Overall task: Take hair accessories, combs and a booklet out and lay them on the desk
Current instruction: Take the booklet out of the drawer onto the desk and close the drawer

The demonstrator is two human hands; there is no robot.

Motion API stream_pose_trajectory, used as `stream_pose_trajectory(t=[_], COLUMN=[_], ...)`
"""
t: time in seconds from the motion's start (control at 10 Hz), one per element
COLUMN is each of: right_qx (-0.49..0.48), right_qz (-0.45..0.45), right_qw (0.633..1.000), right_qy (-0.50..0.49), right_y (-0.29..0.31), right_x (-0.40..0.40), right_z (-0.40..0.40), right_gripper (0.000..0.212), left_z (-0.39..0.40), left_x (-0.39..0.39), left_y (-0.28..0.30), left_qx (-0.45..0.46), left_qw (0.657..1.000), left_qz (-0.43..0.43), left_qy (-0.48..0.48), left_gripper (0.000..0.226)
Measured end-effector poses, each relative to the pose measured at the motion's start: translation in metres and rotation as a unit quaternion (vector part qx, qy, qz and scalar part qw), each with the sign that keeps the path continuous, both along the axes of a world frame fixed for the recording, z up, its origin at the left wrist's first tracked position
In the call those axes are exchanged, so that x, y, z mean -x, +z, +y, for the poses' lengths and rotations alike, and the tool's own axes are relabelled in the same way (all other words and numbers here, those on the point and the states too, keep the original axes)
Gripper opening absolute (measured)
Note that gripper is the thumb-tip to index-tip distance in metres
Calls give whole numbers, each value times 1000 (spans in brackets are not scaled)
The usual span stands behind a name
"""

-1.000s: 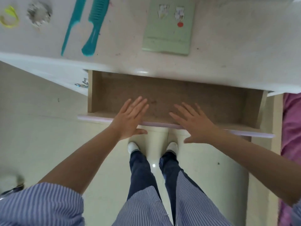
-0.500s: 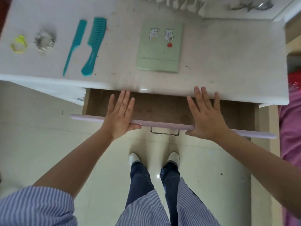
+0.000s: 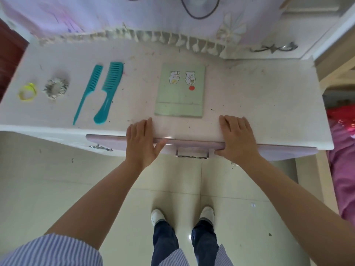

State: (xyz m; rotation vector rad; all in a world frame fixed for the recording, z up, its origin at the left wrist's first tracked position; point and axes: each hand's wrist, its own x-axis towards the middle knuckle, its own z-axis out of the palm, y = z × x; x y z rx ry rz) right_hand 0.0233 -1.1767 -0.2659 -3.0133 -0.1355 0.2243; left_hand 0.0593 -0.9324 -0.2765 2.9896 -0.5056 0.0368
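On the white desk (image 3: 249, 96) lie a yellow hair tie (image 3: 27, 91), a grey-white scrunchie (image 3: 56, 88), a thin teal tail comb (image 3: 88, 91), a wide-toothed teal comb (image 3: 109, 92) and a pale green booklet (image 3: 180, 90) with two small figures and a red dot. Below the desk edge the lilac drawer front (image 3: 192, 145) sits pushed in. My left hand (image 3: 142, 143) and my right hand (image 3: 237, 140) press flat against that front, fingers resting over the desk's edge. Neither hand holds anything.
A metal handle (image 3: 192, 153) hangs on the drawer between my hands. A fringed lilac cloth (image 3: 146, 18) hangs behind the desk. A second drawer handle (image 3: 99, 147) is at the left. Pink bedding (image 3: 343, 169) lies at the right. My feet stand on pale floor tiles (image 3: 57, 189).
Both hands pushed the open, empty drawer inwards until its front met the desk. The view tilted up, showing more of the desk top and cloth.
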Motion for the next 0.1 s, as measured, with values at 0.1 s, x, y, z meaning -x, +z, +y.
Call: stream_pose_trajectory(t=[0.1], right_qx=[-34], right_qz=[84], right_qw=[996], right_qy=[-1], right_y=[14], right_x=[-17], right_z=[-10], right_gripper=[80], left_z=[-16], left_x=[-20], left_y=[-6], left_qx=[12], left_qw=[986], left_qz=[86], left_qy=[144], left_gripper=[82])
